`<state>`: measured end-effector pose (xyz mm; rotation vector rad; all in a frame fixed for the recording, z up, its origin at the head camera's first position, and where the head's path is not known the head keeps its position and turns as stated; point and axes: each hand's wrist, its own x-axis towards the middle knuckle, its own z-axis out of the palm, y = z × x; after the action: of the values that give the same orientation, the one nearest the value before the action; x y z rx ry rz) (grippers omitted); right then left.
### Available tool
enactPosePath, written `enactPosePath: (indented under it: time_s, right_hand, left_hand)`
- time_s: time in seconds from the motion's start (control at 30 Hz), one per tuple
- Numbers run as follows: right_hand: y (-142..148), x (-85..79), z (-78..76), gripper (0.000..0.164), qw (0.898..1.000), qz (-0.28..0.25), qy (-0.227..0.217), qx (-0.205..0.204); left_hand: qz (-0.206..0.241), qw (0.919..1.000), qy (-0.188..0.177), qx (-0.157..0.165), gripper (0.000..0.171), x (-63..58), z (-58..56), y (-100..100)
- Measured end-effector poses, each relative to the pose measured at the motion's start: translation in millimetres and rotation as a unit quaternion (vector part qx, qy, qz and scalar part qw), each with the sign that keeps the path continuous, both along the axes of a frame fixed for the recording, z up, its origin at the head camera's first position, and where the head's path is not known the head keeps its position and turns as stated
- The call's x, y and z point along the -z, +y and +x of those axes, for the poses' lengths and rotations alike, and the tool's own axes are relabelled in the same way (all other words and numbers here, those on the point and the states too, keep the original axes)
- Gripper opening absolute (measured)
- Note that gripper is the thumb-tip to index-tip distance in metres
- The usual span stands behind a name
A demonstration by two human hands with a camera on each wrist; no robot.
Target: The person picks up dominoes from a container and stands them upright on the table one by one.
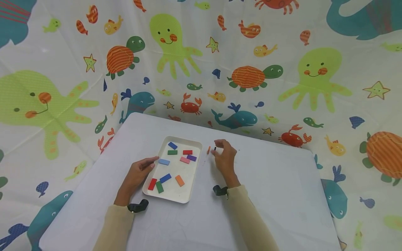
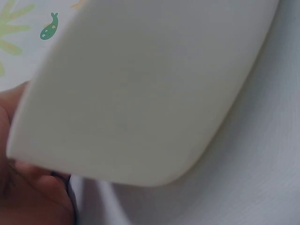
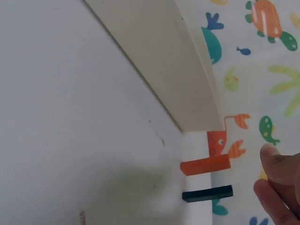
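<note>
A white tray (image 1: 180, 168) holds several small coloured blocks lying flat, in blue, green, red, pink, purple and orange. My left hand (image 1: 138, 173) is at its left side, fingers fairly straight and fingertips right at the rim. To the right of the tray, an orange block (image 3: 206, 165) and a dark block (image 3: 207, 193) stand on end, side by side with a small gap. My right hand (image 1: 225, 158) is beside the dark one, thumb and fingers spread. In the right wrist view its fingertips (image 3: 269, 151) are apart from both blocks.
The white table (image 1: 276, 195) reaches back to a curtain (image 1: 201, 83) printed with sea animals. Small dark specks mark the tabletop near the standing blocks. In the left wrist view, the tray's outer wall (image 2: 140, 93) fills most of the picture.
</note>
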<state>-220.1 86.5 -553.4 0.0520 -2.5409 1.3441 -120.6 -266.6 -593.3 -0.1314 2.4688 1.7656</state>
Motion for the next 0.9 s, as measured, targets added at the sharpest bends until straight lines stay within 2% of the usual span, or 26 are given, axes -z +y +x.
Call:
enactPosePath:
  time_s: [0.23,0.47,0.9]
  right_hand:
    - [-11,-15.3,10.0,0.036,0.999,0.014,0.036,-0.02]
    - [-23,-24.9,21.0,0.032,0.998,0.033,0.034,-0.034]
    - [-41,-24.7,39.9,0.033,0.994,0.06,0.053,-0.075]
  left_hand:
    - [0.0,1.0,0.0,-0.001,0.046,-0.3,-0.6,1]
    - [0.004,1.0,-0.002,-0.004,0.046,1.3,-0.2,0]
    - [0.003,1.0,-0.006,-0.005,0.046,1.5,0.6,-1]
